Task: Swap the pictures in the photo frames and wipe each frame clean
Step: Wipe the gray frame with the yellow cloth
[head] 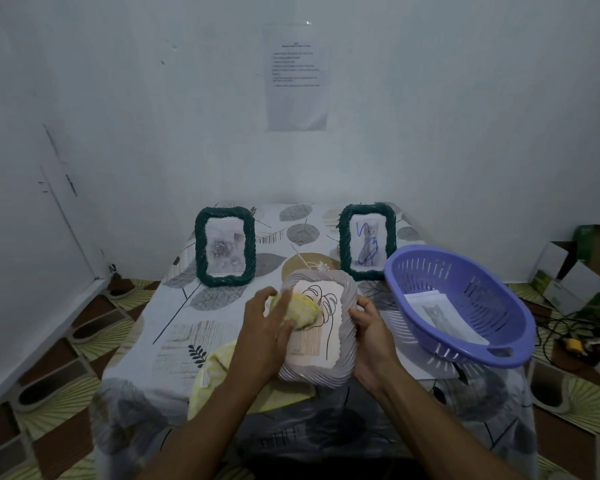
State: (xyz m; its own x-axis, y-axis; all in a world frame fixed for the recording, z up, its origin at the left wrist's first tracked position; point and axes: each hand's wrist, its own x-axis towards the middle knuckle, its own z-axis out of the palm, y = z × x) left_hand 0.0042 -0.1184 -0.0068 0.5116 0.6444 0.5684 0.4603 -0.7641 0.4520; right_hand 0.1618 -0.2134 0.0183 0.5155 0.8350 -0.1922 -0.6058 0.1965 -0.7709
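A grey-white wicker frame (347, 344) with a line-drawn leaf picture is tilted up near the table's front middle. My right hand (371, 332) grips its right edge. My left hand (265, 327) presses a yellow cloth (300, 308) onto the glass at the frame's upper left; the rest of the cloth (219, 368) trails down onto the table. Two dark green wicker frames stand upright at the back: the left one (225, 245) holds a rose picture, the right one (367, 241) a cat picture with blue scribbles.
A purple plastic basket (465, 299) at the right holds several printed pictures, a cat print on top. A white sheet (426, 370) lies under it. The table wears a leaf-patterned cloth (174, 327). Cardboard boxes (582, 265) and cables lie on the floor at the right.
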